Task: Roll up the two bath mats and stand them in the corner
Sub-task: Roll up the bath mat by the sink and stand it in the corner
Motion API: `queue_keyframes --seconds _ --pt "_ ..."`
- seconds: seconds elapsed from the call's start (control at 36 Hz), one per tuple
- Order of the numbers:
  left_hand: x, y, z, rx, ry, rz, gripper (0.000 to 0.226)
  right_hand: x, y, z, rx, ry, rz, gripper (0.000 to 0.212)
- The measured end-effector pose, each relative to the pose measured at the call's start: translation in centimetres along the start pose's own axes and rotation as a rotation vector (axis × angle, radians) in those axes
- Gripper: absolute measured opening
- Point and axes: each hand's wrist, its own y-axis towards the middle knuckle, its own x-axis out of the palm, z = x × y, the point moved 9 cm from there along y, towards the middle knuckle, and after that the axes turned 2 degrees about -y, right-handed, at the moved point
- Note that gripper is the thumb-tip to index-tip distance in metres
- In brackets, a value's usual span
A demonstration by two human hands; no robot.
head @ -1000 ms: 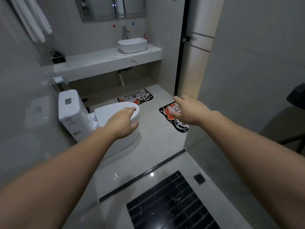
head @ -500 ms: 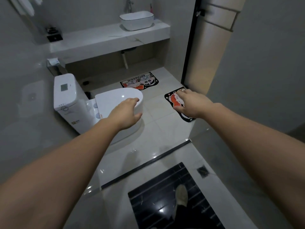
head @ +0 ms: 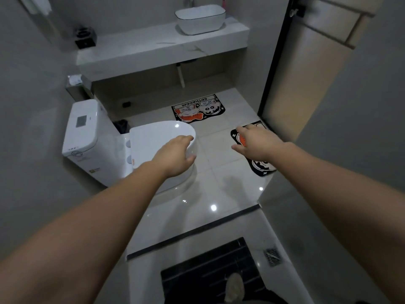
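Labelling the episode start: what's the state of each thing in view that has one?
far bath mat: unrolled, flat on the floor.
near bath mat: unrolled, flat on the floor, partly hidden by an arm.
toilet lid: down.
left hand: fingers relaxed, holds nothing.
right hand: fingers relaxed, holds nothing.

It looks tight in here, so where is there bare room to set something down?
Bare tiles lie between the toilet, the far mat, the near mat and the dark threshold strip. The counter is bare between the black box and the basin. Crowded behind the toilet.
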Motion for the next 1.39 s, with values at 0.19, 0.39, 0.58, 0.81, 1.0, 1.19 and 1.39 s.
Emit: queue_keyframes --seconds 0.19,0.39,0.58,0.81,1.0,1.19,1.39 --pt "0.6 3.8 -1.0 -0.038 -0.013 0.018 0.060 0.7 4.3 1.1 -0.022 -0.026 -0.025 0.059" --pt "1.7 8.6 -4.8 -0.077 -0.039 -0.021 0.061 0.9 10.3 1.9 -0.015 -0.020 -0.018 0.057" --pt "1.3 15.9 -9.3 -0.081 -0.045 -0.055 0.060 0.6 18.2 2.5 0.037 -0.004 -0.053 0.057" --pt "0.8 23.4 -13.7 -0.053 -0.038 -0.102 0.062 0.1 25.1 3.1 0.084 0.001 -0.052 0.052" --pt "1.3 28.2 -14.5 -0.010 -0.051 -0.139 0.060 -0.3 29.1 5.7 0.131 -0.034 -0.062 0.052" --pt "2.1 32.9 -14.6 0.001 -0.073 -0.152 0.061 -0.1 34.4 8.0 0.104 -0.054 -0.062 0.055" --pt "2.4 40.5 -15.5 -0.057 -0.057 -0.083 0.063 -0.3 42.5 11.6 0.042 -0.040 -0.043 0.060"
